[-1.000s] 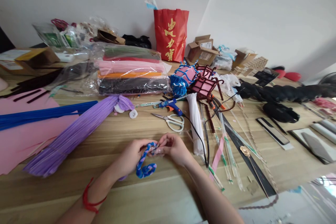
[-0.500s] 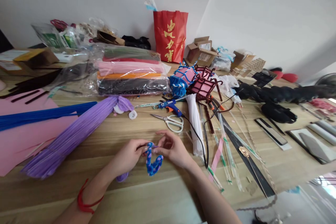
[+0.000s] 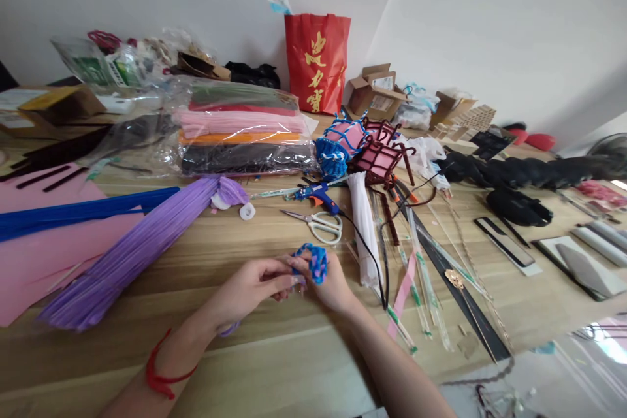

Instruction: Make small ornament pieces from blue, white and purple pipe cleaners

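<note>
R fingers [image 3: 330, 271] partly hidden behind blue-purple braid [image 3: 314, 260]; btm-right clutter [image 3: 514, 398] blurred, maybe plastic.

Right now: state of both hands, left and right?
Left hand: closed, pinching one end of the blue-and-purple twisted pipe cleaner.
Right hand: closed on the same piece, looped over its fingers.
</note>
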`<state>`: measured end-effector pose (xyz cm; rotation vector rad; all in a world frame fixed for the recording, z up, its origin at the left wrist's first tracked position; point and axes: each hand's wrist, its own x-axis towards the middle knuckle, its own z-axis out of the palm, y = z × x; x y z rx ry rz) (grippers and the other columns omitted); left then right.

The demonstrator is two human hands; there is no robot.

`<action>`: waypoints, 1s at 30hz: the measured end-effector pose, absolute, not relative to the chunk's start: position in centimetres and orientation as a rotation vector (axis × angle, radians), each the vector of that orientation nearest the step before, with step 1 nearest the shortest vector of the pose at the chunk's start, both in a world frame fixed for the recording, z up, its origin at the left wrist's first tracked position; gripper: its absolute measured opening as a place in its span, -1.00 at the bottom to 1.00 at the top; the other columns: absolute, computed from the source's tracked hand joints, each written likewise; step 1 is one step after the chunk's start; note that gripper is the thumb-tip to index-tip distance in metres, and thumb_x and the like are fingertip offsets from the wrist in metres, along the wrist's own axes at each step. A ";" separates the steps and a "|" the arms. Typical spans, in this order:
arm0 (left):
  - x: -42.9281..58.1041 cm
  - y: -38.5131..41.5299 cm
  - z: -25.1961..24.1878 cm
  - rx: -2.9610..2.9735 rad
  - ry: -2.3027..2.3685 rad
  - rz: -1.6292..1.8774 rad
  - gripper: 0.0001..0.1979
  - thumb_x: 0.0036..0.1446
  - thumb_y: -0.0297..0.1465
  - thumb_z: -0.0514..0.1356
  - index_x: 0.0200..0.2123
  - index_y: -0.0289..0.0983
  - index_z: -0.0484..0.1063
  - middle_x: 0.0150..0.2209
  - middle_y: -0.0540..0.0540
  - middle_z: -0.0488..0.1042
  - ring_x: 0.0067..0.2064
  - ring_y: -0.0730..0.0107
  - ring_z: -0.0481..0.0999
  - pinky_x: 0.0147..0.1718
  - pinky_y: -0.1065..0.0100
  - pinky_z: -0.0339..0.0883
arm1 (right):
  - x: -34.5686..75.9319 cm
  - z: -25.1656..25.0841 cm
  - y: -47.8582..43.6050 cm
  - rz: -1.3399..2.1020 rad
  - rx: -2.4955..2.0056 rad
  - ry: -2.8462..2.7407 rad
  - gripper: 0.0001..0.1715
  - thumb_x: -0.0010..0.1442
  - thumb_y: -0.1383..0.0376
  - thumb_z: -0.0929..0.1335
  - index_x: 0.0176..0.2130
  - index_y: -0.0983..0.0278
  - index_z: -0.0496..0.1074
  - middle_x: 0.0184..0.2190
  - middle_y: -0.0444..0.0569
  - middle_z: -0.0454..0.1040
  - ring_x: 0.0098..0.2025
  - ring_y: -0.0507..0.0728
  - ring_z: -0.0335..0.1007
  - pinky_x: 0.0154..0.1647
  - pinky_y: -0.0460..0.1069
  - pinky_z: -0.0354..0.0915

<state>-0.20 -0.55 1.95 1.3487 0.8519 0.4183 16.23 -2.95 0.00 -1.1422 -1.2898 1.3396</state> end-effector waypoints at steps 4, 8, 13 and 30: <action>0.1 -0.7 1.8 1.301 0.882 0.418 -0.78 -0.05 -0.28 0.24 -0.39 -0.33 0.49 -0.44 -0.02 0.49 -0.44 0.45 0.37 -0.42 0.41 0.26 | 16.1 -0.5 -3.0 1.500 -1.096 -1.187 -0.59 -0.01 0.04 0.40 -0.62 0.30 0.36 -0.71 -0.16 0.30 -0.67 -0.01 0.17 -0.64 -0.10 0.10; 0.0 -0.8 1.8 1.355 0.844 0.441 -0.82 0.00 -0.32 0.21 -0.47 -0.33 0.49 -0.49 -0.02 0.47 -0.44 0.44 0.39 -0.40 0.41 0.27 | 15.9 -0.7 -2.9 1.575 -1.024 -0.999 -0.61 -0.04 0.10 0.44 -0.65 0.31 0.36 -0.74 -0.17 0.30 -0.70 -0.03 0.17 -0.68 -0.12 0.08; -0.2 -0.8 1.4 1.303 0.776 0.532 -0.83 0.04 -0.33 0.19 -0.42 -0.32 0.49 -0.49 -0.01 0.46 -0.45 0.46 0.40 -0.41 0.41 0.28 | 15.7 -0.1 -2.8 1.735 -0.949 -0.750 -0.70 -0.03 0.15 0.45 -0.51 0.37 0.47 -0.76 -0.20 0.26 -0.72 -0.06 0.14 -0.75 -0.17 0.02; 0.5 -1.0 2.1 1.349 0.897 0.540 -0.75 0.01 -0.25 0.19 -0.53 -0.33 0.46 -0.61 0.02 0.37 -0.53 0.49 0.30 -0.51 0.44 0.18 | 15.5 0.1 -2.7 1.782 -0.931 -0.669 -0.70 -0.07 0.18 0.48 -0.39 0.34 0.44 -0.69 -0.24 0.29 -0.75 -0.14 0.06 -0.79 -0.21 -0.04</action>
